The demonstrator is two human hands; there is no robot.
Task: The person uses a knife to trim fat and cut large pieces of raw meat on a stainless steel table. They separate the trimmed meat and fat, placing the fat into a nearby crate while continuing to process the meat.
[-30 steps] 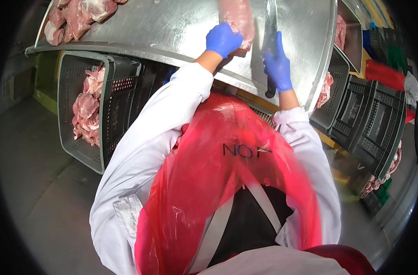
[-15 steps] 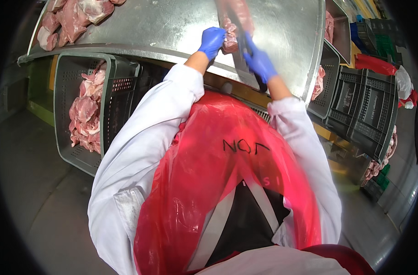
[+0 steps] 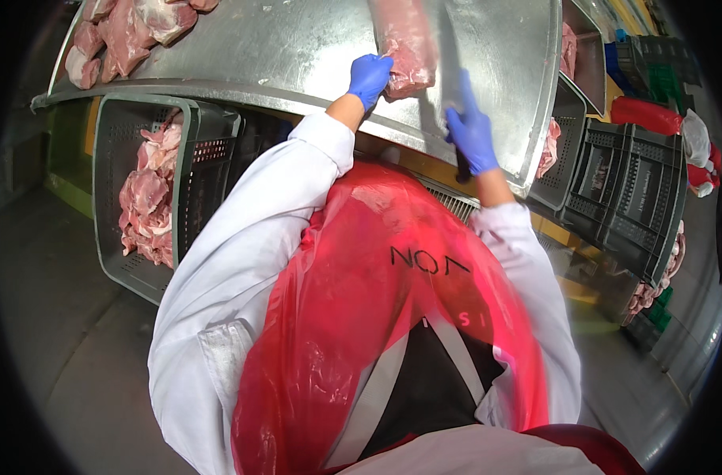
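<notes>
A long piece of pink meat (image 3: 407, 55) lies lengthwise on the steel table (image 3: 274, 47). My left hand (image 3: 367, 77) in a blue glove grips the meat's left edge at its near end, fingers closed. Just to the right of the meat, my right hand (image 3: 473, 136) in a blue glove is closed on a long knife, its index finger stretched along it. The blade is blurred and points away from me; the dark handle (image 3: 461, 170) shows below the hand.
Several meat pieces (image 3: 123, 39) lie at the table's far left. A grey crate of meat (image 3: 104, 174) stands below left. On the right are a steel bin with meat (image 3: 594, 63), a crate with meat (image 3: 565, 158), stacked black crates (image 3: 622, 190) and red and white bundles (image 3: 646, 112).
My right hand moved in against the meat, then back toward me and rightward with the knife. My left hand, still on the meat, has shifted slightly. The meat's near end has moved slightly.
</notes>
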